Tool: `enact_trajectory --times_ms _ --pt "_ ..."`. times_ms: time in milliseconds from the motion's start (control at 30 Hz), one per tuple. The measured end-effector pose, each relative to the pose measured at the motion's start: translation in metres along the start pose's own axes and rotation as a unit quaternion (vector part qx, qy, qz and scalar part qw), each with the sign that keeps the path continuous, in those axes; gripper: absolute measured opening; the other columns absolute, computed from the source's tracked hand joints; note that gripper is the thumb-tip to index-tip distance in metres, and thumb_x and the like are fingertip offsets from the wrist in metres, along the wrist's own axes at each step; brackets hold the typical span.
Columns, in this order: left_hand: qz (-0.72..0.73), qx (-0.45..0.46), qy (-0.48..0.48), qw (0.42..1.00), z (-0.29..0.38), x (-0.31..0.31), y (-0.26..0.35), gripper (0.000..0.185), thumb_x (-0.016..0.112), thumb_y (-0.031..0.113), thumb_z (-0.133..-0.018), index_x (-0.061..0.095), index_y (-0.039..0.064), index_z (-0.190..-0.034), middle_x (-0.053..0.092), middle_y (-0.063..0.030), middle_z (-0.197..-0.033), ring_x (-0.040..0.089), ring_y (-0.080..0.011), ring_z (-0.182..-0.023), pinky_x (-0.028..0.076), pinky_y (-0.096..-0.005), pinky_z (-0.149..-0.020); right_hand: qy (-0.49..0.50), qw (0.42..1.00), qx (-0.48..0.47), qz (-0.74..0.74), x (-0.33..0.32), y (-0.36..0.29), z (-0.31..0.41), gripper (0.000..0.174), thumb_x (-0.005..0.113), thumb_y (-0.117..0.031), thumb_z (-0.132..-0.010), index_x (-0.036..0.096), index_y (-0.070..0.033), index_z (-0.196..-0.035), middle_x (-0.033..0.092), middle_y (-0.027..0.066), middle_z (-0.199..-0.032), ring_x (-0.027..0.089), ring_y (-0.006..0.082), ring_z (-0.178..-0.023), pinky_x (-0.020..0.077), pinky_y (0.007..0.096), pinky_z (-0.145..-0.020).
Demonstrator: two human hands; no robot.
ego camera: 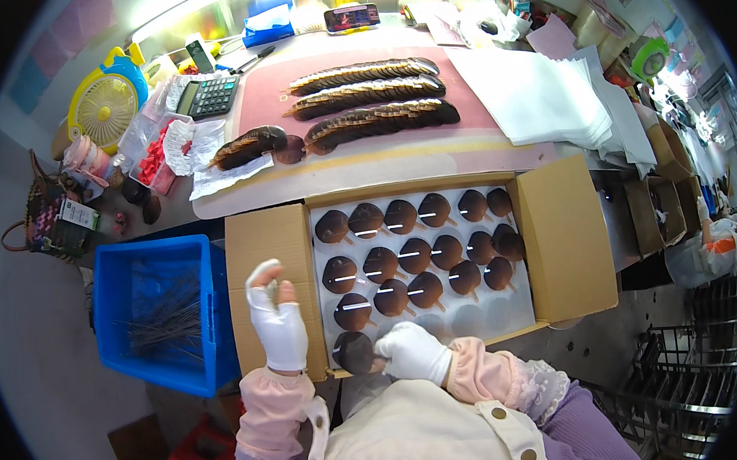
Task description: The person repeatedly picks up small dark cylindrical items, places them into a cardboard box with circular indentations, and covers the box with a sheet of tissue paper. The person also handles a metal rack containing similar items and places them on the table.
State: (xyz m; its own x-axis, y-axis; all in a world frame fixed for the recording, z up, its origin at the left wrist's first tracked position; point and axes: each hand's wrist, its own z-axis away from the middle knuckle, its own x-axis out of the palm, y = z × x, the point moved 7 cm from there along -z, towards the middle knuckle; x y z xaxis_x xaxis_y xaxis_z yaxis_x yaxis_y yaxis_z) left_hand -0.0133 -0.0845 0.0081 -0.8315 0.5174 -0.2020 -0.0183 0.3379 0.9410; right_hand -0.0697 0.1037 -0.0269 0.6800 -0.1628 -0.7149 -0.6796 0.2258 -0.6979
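My right hand (414, 355), in a white fingerless glove, pinches the small tab of a dark brown tinted lens (354, 353) at the front left corner of an open cardboard box (565, 242). Inside the box, several rows of similar round lenses (380, 264) with tabs rest on a whitish sheet (512, 313). Darker round shapes show faintly through that sheet near the front. My left hand (277, 323), gloved likewise, is raised over the box's left flap (266, 237). Its thumb and fingers are apart, with nothing between them.
Overlapping lens rows (380, 123) lie on the pink mat (263, 103) behind the box. White sheets (532, 97) are stacked right of them. A calculator (207, 97) and a yellow fan (107, 110) stand left. A blue bin (156, 309) holds thin strands. Another person (716, 247) is at far right.
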Motion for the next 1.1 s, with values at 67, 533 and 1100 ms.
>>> enact_trajectory --times_ms 67,533,1100 --pt "-0.105 0.04 -0.111 0.987 0.006 0.007 -0.004 0.019 0.063 0.008 -0.086 0.063 0.005 -0.105 0.061 -0.012 -0.111 0.059 -0.0268 -0.104 0.047 -0.0343 -0.091 0.026 0.999 -0.005 0.032 -0.014 -0.004 0.009 0.016 0.074 -0.022 -0.071 0.067 -0.007 -0.073 0.063 0.012 -0.069 0.059 0.0331 -0.069 0.0474 0.0427 -0.069" --pt "-0.411 0.164 -0.403 0.801 0.028 0.065 0.011 0.049 0.083 0.035 -0.062 0.072 0.016 -0.105 0.062 -0.005 -0.106 0.053 -0.026 -0.113 0.024 -0.0623 -0.107 0.011 0.94 0.157 0.302 -0.071 0.055 0.096 0.01 0.064 -0.016 -0.07 0.069 -0.015 -0.062 0.067 0.0085 -0.064 0.064 0.0242 -0.063 0.0445 0.0367 -0.073" --pt "-0.322 0.272 -0.403 0.812 0.058 0.165 0.046 0.051 0.079 0.03 -0.068 0.067 0.016 -0.115 0.059 -0.0053 -0.095 0.058 -0.026 -0.091 0.041 -0.0429 -0.081 0.096 0.858 0.423 0.274 -0.169 0.145 0.162 0.025 0.071 -0.033 -0.081 0.069 -0.009 -0.084 0.07 0.0159 -0.079 0.068 0.037 -0.077 0.0549 0.0456 -0.069"
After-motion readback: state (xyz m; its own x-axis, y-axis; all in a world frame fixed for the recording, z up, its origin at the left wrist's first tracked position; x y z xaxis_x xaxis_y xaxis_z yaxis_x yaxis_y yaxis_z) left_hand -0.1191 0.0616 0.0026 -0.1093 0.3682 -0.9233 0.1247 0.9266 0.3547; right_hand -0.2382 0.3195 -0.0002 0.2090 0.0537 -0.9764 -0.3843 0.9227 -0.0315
